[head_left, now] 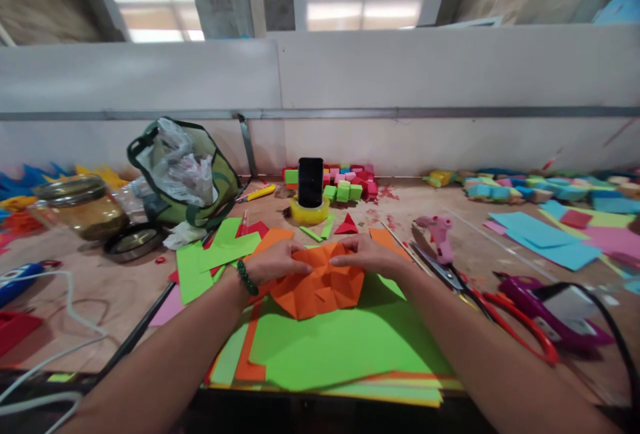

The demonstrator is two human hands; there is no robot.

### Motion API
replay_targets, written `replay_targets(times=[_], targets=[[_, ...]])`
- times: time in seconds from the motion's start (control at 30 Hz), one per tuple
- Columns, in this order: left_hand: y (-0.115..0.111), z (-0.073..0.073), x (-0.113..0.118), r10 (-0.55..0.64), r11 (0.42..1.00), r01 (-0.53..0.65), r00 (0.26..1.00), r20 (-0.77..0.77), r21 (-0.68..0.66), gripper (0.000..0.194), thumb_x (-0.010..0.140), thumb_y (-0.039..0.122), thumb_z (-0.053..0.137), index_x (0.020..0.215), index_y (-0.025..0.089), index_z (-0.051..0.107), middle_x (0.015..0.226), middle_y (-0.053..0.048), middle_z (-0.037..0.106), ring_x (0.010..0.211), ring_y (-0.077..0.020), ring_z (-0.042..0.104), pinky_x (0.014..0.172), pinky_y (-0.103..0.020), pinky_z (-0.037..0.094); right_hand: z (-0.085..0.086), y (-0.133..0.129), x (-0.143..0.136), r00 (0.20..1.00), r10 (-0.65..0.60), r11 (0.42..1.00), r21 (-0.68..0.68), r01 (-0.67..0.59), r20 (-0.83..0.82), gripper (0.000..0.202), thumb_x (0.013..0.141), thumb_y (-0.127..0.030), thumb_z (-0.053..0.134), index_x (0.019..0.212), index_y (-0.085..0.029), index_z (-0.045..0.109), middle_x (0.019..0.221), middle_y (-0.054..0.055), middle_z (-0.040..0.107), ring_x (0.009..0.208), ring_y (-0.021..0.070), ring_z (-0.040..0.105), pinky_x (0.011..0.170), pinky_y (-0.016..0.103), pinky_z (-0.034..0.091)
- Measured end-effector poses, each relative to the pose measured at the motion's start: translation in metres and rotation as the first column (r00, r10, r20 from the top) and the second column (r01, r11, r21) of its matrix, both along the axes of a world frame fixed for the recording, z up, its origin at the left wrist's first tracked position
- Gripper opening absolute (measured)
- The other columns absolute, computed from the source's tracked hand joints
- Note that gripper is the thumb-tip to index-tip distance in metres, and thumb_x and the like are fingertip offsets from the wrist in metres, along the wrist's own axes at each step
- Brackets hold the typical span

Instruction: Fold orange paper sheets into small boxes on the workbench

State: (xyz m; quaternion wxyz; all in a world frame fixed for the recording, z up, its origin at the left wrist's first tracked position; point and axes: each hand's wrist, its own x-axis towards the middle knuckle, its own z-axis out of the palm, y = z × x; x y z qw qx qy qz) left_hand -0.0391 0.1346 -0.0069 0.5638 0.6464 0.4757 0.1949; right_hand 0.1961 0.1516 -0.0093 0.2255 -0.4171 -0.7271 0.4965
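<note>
A creased orange paper (320,284) with many fold lines is held over a stack of coloured sheets, the top one a green sheet (345,347). At its upper left edge, my left hand (280,262) grips it with the thumb on top; a green bead bracelet is on that wrist. My right hand (367,254) pinches the upper right edge, thumb on the paper's face. The fingers behind the paper are partly hidden. Green paper strips (220,254) lie left of my left hand.
A phone (311,182) stands in a yellow tape roll (310,213) behind the paper. On the right are scissors (520,327), a pink glue gun (440,237) and a purple tool (555,314). A bag (220,177) and glass jar (83,206) stand at left.
</note>
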Motion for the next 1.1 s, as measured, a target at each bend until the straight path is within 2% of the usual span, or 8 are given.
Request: replay_targets(times=[0.13,0.33,0.47,0.6,0.73,0.87,0.97,1.1], targets=[[-0.001,-0.004,0.002,-0.03,0.995,0.036,0.997,-0.073,0.089,0.033,0.065,0.035,0.069,0.086,0.011,0.072,0.073,-0.003,0.069,0.063,-0.015,0.059,0.058,-0.024,0.045,-0.005,0.004,0.001,0.999,-0.018,0.99,-0.142,0.014,-0.029,0.032,0.059,-0.043,0.08,0.072,-0.014,0.074,0.064,0.001,0.064,0.059,0.0106,0.053,0.057,0.024,0.043],[0.005,-0.006,-0.003,0.035,0.996,-0.024,0.99,-0.134,0.088,0.028,0.063,0.035,0.066,0.077,0.011,0.072,0.058,0.0,0.061,0.05,-0.0113,0.049,0.048,-0.021,0.036,0.004,0.005,0.012,0.996,0.047,0.979,-0.196,-0.06,-0.073,0.03,0.06,-0.038,0.08,0.08,-0.016,0.077,0.081,0.003,0.071,0.073,0.0143,0.061,0.071,0.027,0.049],[0.002,-0.005,0.001,0.013,0.979,0.011,0.993,-0.115,0.205,0.022,0.065,0.029,0.063,0.074,0.012,0.071,0.062,0.0,0.062,0.056,-0.0119,0.052,0.053,-0.021,0.039,0.009,0.002,0.013,0.986,0.132,0.985,-0.1,-0.141,-0.098,0.035,0.066,-0.037,0.077,0.096,-0.021,0.074,0.099,0.003,0.069,0.086,0.0149,0.061,0.072,0.024,0.049],[-0.005,-0.005,0.01,0.032,0.967,0.009,0.988,-0.154,0.256,0.021,0.067,0.024,0.056,0.075,0.01,0.071,0.06,0.001,0.06,0.056,-0.0114,0.05,0.051,-0.021,0.037,-0.002,0.004,0.004,1.0,0.023,0.998,-0.06,-0.024,-0.01,0.023,0.063,-0.036,0.078,0.07,-0.015,0.073,0.065,-0.001,0.062,0.06,0.0104,0.054,0.054,0.021,0.042],[-0.004,-0.005,0.01,0.013,0.982,0.001,0.997,-0.07,0.191,0.025,0.067,0.023,0.06,0.084,0.01,0.072,0.071,-0.002,0.066,0.066,-0.0147,0.057,0.058,-0.022,0.042,-0.013,0.006,-0.004,0.987,-0.053,0.998,-0.048,0.046,-0.149,0.018,0.055,-0.026,0.079,0.067,-0.015,0.071,0.064,-0.002,0.062,0.058,0.0095,0.054,0.056,0.021,0.044],[0.0,-0.003,0.007,-0.027,1.0,0.027,0.992,0.125,-0.002,0.038,0.067,0.032,0.068,0.099,0.012,0.071,0.091,-0.007,0.071,0.083,-0.0184,0.063,0.072,-0.025,0.047,-0.012,0.006,-0.006,0.978,-0.043,0.999,-0.027,0.038,-0.206,0.021,0.053,-0.027,0.079,0.07,-0.015,0.073,0.071,0.0,0.067,0.066,0.0126,0.058,0.064,0.024,0.048],[0.001,-0.005,0.004,0.006,0.994,0.018,0.975,0.224,-0.108,0.034,0.065,0.03,0.07,0.094,0.011,0.072,0.086,-0.008,0.072,0.078,-0.0182,0.064,0.07,-0.026,0.047,-0.008,0.006,-0.003,0.978,-0.037,0.999,-0.022,0.033,-0.206,0.023,0.054,-0.027,0.078,0.074,-0.015,0.074,0.074,0.001,0.069,0.069,0.0137,0.06,0.067,0.025,0.049],[0.003,-0.009,-0.002,0.002,0.984,0.035,0.979,0.206,-0.176,0.02,0.06,0.025,0.071,0.074,0.01,0.069,0.067,-0.005,0.068,0.059,-0.0134,0.058,0.056,-0.023,0.044,-0.003,0.006,0.003,0.983,-0.058,0.998,-0.019,0.055,-0.176,0.025,0.055,-0.026,0.077,0.078,-0.016,0.076,0.078,0.001,0.071,0.07,0.0138,0.061,0.068,0.025,0.049]])
